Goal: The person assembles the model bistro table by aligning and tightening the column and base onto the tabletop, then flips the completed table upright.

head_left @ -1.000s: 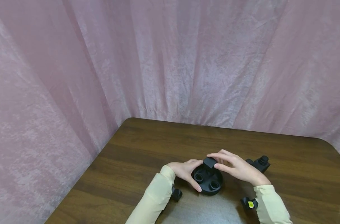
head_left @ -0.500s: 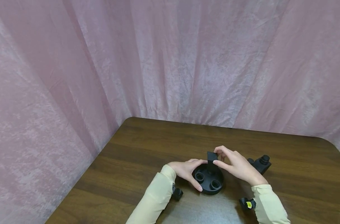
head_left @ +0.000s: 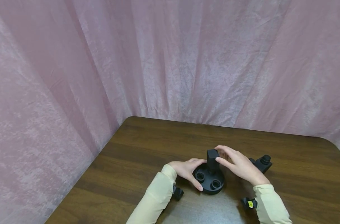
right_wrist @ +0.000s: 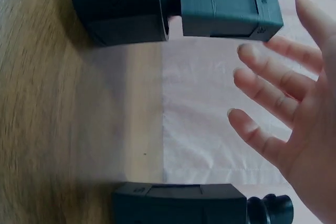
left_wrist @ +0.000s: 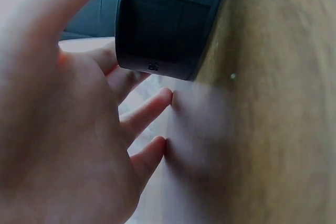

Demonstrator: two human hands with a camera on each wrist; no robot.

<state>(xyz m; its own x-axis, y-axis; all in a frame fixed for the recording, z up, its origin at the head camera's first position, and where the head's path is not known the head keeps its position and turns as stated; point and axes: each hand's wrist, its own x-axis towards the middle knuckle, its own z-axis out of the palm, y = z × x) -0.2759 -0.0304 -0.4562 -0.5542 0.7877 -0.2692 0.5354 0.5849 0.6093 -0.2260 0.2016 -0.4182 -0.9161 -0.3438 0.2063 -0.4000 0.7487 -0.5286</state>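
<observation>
The left hand [head_left: 186, 171] grips one round black base [head_left: 207, 180], set between both hands; the right hand [head_left: 238, 163] is loosely spread beside one upright block [head_left: 213, 160], contact unclear. The base shows two open sockets [head_left: 199, 181]; one knobbed block [head_left: 263, 165] lies beyond the right wrist.

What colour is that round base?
The round base is black, seen best in the head view.

One base [head_left: 207, 181], at least two blocks [head_left: 213, 161] [head_left: 263, 165]
</observation>
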